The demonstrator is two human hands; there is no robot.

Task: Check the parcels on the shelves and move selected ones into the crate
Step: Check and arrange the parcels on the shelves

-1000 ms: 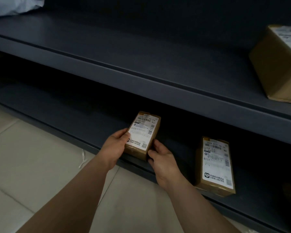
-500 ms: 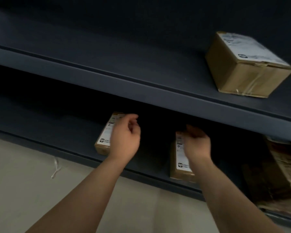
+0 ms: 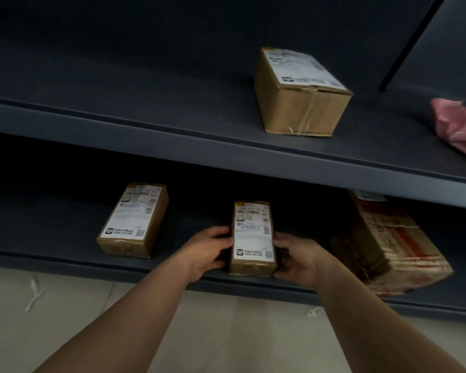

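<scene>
A small brown parcel (image 3: pixel 253 238) with a white label lies on the lower dark shelf (image 3: pixel 51 254) near its front edge. My left hand (image 3: pixel 207 251) grips its left side and my right hand (image 3: pixel 297 259) grips its right side. A second small labelled parcel (image 3: pixel 133 220) lies to the left on the same shelf, untouched. A larger worn carton with red print (image 3: pixel 388 246) sits tilted to the right. On the upper shelf (image 3: pixel 172 146) stands a brown box (image 3: pixel 299 95) with a label on top. No crate is in view.
A pink plastic bag (image 3: pixel 457 127) lies at the right end of the upper shelf. A dark upright post (image 3: pixel 406 47) rises at the top right. Below the shelves is pale tiled floor (image 3: pixel 226 332) with small white scraps (image 3: pixel 34 294).
Both hands left the first small parcel, which stays on the shelf, and moved right. They now hold the second small parcel by its sides. The view has shifted right.
</scene>
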